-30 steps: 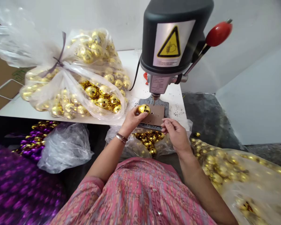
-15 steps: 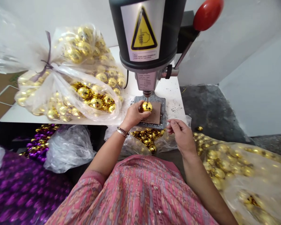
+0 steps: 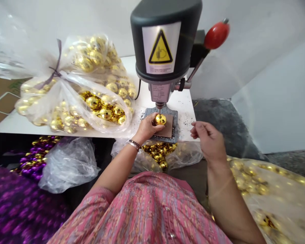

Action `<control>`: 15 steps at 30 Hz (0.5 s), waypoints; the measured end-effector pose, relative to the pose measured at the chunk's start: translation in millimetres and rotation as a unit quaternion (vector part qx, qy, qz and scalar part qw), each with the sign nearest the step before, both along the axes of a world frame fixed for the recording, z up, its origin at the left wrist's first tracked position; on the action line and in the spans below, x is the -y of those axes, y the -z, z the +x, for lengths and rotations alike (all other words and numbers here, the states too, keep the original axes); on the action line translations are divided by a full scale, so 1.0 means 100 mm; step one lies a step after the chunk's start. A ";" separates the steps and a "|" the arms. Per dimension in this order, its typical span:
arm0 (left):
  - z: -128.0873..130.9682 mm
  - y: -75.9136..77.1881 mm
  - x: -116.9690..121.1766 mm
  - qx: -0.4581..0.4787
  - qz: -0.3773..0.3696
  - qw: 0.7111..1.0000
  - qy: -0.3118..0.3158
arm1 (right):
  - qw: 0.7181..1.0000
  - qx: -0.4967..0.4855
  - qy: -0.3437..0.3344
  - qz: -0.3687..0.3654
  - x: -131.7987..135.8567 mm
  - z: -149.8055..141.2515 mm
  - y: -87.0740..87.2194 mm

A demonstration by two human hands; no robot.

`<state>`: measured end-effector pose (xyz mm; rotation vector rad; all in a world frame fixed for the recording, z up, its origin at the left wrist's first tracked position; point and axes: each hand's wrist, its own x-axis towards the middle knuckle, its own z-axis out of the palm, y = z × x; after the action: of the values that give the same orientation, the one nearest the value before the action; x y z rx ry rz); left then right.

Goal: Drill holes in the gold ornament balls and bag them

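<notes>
My left hand is closed on a gold faceted ball, pinching it between thumb and fingers. The ball rests on a brown square board on the grey base of a black drill press. Directly above the ball is the thin drill bit; whether the tip touches it I cannot tell. My right hand hovers to the right of the base, fingers curled in and thumb against them, with nothing visible in it. Higher up is the press's red-knobbed lever.
A tied clear bag of gold balls stands on the white table at left. Under the table's front edge hangs an open bag of small gold balls. Purple balls lie lower left; another gold-filled bag is lower right. Dark chips litter the tabletop.
My right hand has moved right and slightly up, away from the base. My left hand keeps the ball under the bit. The view has shifted, showing more of the press's top.
</notes>
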<state>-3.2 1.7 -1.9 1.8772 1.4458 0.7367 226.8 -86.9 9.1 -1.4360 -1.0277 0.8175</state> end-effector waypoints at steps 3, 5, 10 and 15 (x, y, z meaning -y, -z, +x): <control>0.00 0.03 -0.01 0.004 0.000 1.000 0.001 | 0.994 0.025 0.047 0.095 -0.22 0.09 -0.51; 0.01 0.04 -0.01 0.011 0.000 1.000 0.002 | 0.983 0.038 0.070 0.165 -0.39 0.09 -0.88; 0.02 0.06 0.00 0.025 -0.010 1.000 0.007 | 0.962 0.043 0.073 0.259 -0.81 -0.08 -1.64; 0.04 0.07 0.00 0.020 -0.008 1.000 -0.004 | 0.981 -0.013 0.018 0.191 -1.13 -0.31 -2.07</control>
<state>0.3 1.8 -8.7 1.8350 1.4311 0.7614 195.9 26.6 216.2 -1.1105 -1.0689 0.5722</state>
